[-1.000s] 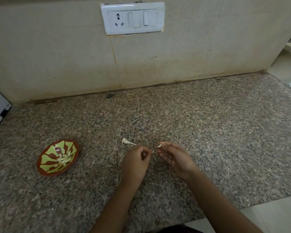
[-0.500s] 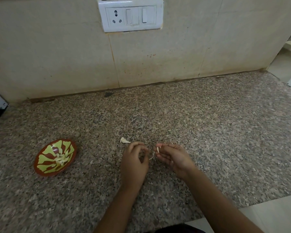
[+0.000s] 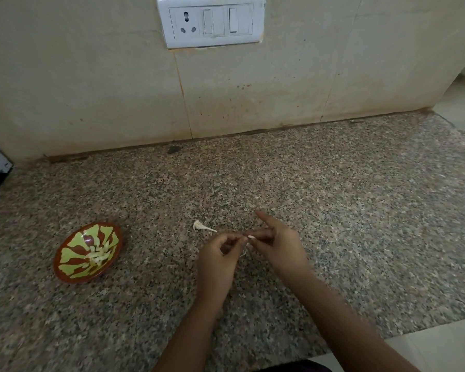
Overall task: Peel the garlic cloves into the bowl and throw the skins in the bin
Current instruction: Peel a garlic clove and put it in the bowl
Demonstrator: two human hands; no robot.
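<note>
Mid-peel, well right of the bowl (image 3: 61, 272), the left hand (image 3: 218, 261) and right hand (image 3: 279, 248) both pinch one clove (image 3: 250, 237) at their fingertips, skin (image 3: 243, 253) dangling below; next, I judge: strip it, then carry the clove to the bowl.

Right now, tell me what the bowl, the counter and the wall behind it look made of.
Bowl: probably glazed ceramic, possibly melamine; it has a glossy brown rim, a painted yellow-green pattern and a highlight inside.
Counter: polished granite, judging by its speckled grain.
Wall: matt beige stone or ceramic tile, with visible joints and stains.
</note>
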